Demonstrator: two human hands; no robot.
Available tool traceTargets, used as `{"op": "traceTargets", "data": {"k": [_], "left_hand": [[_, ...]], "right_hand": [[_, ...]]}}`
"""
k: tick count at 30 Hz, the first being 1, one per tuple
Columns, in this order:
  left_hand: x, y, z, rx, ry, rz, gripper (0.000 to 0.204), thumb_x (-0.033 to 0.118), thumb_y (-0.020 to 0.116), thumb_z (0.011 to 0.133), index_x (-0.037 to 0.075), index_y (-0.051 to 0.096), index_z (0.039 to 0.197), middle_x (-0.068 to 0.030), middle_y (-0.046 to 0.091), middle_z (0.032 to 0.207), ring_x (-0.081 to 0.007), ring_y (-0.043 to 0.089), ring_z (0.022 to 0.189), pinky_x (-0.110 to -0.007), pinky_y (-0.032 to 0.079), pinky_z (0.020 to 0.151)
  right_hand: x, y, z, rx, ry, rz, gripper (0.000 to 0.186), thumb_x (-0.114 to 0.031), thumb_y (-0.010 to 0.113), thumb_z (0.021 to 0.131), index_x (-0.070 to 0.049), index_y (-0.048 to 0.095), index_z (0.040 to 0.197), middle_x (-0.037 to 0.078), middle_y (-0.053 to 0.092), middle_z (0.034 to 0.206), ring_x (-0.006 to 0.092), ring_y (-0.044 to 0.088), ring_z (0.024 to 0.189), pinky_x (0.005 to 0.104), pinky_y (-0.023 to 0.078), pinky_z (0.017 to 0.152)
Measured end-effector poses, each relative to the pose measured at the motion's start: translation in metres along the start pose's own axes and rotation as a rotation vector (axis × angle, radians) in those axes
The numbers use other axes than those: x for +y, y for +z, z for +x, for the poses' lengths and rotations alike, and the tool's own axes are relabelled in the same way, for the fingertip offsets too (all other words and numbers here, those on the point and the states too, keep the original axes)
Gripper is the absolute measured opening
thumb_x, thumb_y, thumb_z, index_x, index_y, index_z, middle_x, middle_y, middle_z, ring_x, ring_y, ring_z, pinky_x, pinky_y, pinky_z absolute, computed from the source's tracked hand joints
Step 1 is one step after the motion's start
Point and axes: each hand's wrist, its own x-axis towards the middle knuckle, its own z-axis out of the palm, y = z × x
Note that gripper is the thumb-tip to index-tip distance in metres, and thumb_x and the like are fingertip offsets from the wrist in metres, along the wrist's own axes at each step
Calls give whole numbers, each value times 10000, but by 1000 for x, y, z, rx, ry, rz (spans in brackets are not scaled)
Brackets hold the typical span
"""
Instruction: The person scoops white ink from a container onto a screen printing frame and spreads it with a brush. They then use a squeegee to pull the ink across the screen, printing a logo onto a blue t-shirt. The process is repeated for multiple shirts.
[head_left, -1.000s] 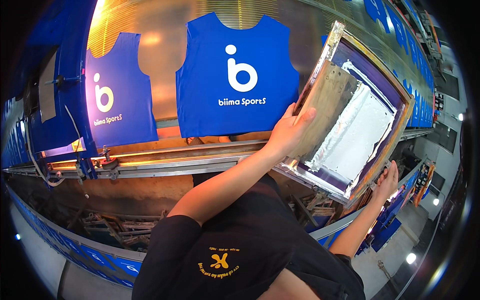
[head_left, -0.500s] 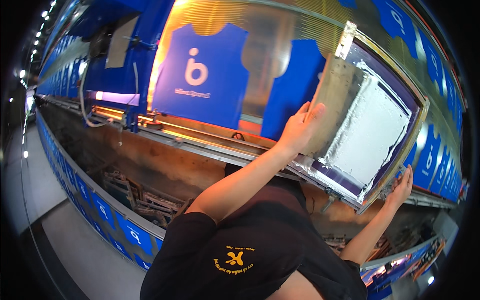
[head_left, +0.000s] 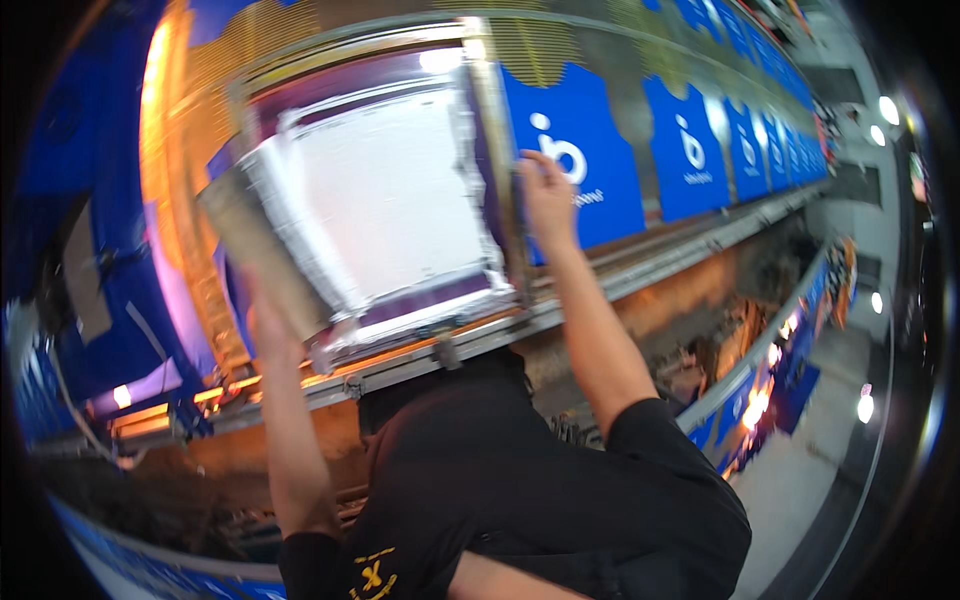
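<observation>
A screen printing frame [head_left: 489,120] lies on the long table in front of me, its mesh coated with thick white ink [head_left: 390,190]. Along the left side of the ink leans a wooden squeegee [head_left: 262,250]. My left hand [head_left: 268,318], smeared by motion, is closed on the squeegee's near part. At the frame's right edge is my right hand [head_left: 547,195], with bent fingers gripping the rim. Just right of the frame lies a blue sleeveless shirt [head_left: 610,195] with a white print. Whatever lies beneath the frame is hidden.
More printed blue shirts [head_left: 690,150] line the table to the right. A metal rail [head_left: 700,235] runs along the near edge. On the left stands a blue machine [head_left: 60,160] beside a glowing orange strip [head_left: 153,120]. A trough [head_left: 650,310] with scraps lies below.
The view has swung toward the right. The frame now sits closer to the glowing machine, and the squeegee leans at its left side. My right hand has moved up along the frame's edge.
</observation>
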Motion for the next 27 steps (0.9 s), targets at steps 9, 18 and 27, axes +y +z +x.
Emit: {"op": "traceTargets", "data": {"k": [9,18,27], "left_hand": [[-10,-9,10,103,20,64,859,651,470,1107,104,223,1722,-111,319,1751,-322,368,1574,-480,328,1284],[-6,-9,20,135,-17,236,832,623,481,1117,96,245,1716,-94,296,1755,-273,372,1567,-444,352,1272],[6,25,-17,14,262,671,607,350,809,1002,-35,618,1430,-106,712,1318,-198,676,1165,-355,541,999]], "right_hand": [[35,47,-11,40,69,66,234,-228,746,1041,-51,756,1195,-99,500,708,20,414,657,263,336,568],[37,52,-7,-70,191,-55,338,-355,763,976,-160,732,1251,41,623,718,174,574,655,368,477,653],[59,66,2,-121,-15,-380,415,-350,703,966,-151,638,1324,204,762,908,442,742,879,534,563,782]]}}
